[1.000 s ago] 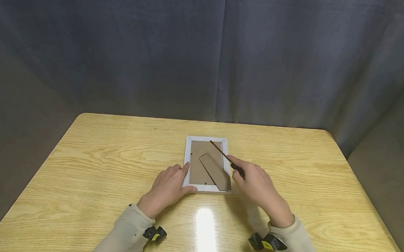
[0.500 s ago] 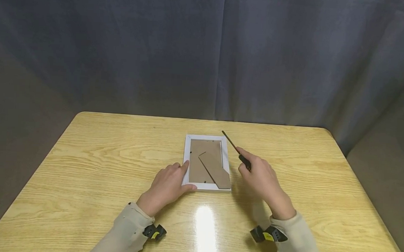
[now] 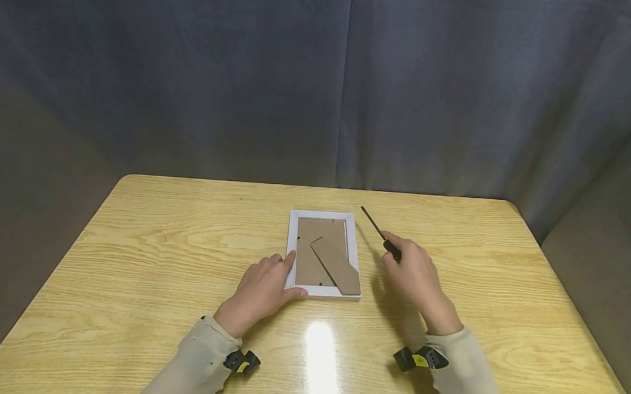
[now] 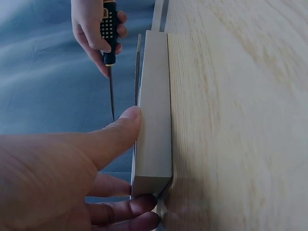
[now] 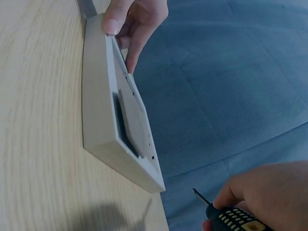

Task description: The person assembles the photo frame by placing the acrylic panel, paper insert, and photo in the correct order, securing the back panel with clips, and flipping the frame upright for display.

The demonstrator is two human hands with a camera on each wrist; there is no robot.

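Observation:
A white picture frame [image 3: 322, 216] lies face down on the wooden table [image 3: 160, 243], its brown backing board and stand flap [image 3: 336, 267] facing up. My left hand [image 3: 262, 290] rests at the frame's near left corner, thumb on the near edge and fingers along the left side; the left wrist view shows the thumb [image 4: 113, 137] pressed on the frame [image 4: 154, 120]. My right hand [image 3: 415, 275] grips a screwdriver [image 3: 379, 234] with a black handle, held right of the frame, its tip pointing away. The right wrist view shows the frame [image 5: 108, 134] and the handle [image 5: 236, 219].
A dark grey curtain [image 3: 320, 79] hangs behind the table. A bright glare spot [image 3: 322, 350] lies on the tabletop near me. Bare wood extends on both sides of the frame.
My right hand has carried the screwdriver off the frame's backing and to the right, clear of the frame. The left hand and the frame have stayed put.

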